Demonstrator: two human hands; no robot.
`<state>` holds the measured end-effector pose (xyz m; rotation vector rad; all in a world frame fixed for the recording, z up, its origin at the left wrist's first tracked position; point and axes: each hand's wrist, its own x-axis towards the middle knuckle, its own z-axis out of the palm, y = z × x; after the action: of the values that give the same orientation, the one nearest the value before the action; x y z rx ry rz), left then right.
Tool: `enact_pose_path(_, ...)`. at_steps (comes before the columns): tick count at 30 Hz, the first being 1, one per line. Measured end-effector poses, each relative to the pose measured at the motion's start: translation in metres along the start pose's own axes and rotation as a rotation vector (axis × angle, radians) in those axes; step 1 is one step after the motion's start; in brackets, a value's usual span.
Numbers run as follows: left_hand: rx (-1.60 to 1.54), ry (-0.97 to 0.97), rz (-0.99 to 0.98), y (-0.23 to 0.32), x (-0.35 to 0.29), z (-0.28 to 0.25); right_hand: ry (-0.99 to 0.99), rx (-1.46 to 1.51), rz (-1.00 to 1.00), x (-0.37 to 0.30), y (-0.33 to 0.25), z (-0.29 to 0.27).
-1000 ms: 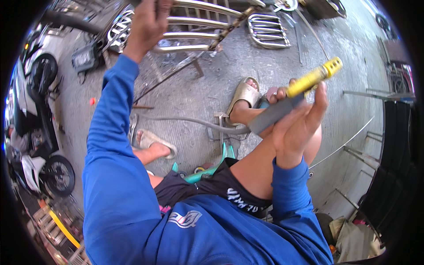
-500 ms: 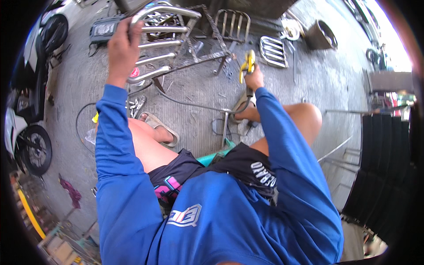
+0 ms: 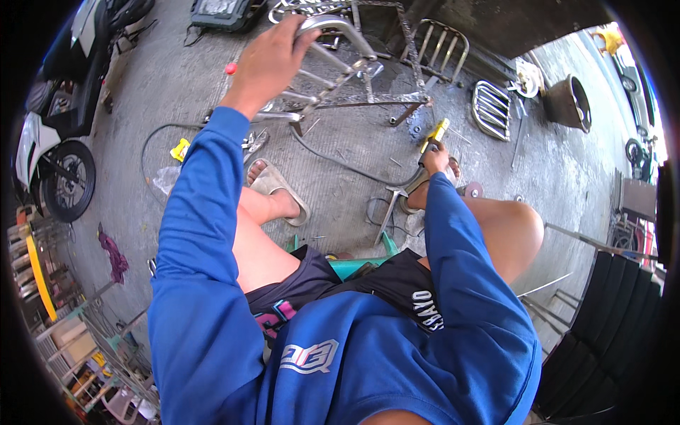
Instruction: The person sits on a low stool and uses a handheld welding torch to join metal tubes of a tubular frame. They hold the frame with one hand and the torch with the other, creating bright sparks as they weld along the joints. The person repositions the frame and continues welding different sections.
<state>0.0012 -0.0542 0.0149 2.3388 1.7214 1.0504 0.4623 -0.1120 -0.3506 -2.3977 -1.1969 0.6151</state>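
My left hand (image 3: 268,67) is closed round the corner of a shiny tubular metal rack (image 3: 348,35), which stands tilted against a rusty angle-iron frame (image 3: 368,100). Part of the rack is hidden behind that hand. In my right hand (image 3: 435,157) is a yellow welding electrode holder (image 3: 440,131), held low beside my right foot and apart from the rack. Its dark cable (image 3: 340,164) runs left across the floor and passes near the rack's lower end. No electrode can be made out clearly in its jaws.
Barred metal racks (image 3: 491,110) lie or lean beyond the frame, near a brown bucket (image 3: 569,105). A dark case (image 3: 225,14) is at the far left. Motorcycles (image 3: 67,180) stand along the left. A T-shaped metal piece (image 3: 388,212) is between my feet, by a green stool (image 3: 348,268).
The view has shifted, so the scene sits further right. The rack has turned under my left hand and shows more edge-on. My right hand has lowered the electrode holder toward my right foot.
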Motion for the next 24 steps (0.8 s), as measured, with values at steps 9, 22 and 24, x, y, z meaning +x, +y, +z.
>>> enact_pose_path(9,0.105,0.003,0.077,0.011,0.025,-0.008,0.437,1.412,-0.885,-0.052,-0.254,-0.254)
enact_pose_path(22,0.064,0.093,0.087,0.025,0.031,-0.013,0.108,0.571,-1.757,-0.364,-0.254,-0.435)
enact_pose_path(24,0.077,0.128,0.071,0.03,0.027,-0.012,0.0,0.648,-1.777,-0.374,-0.271,-0.437)
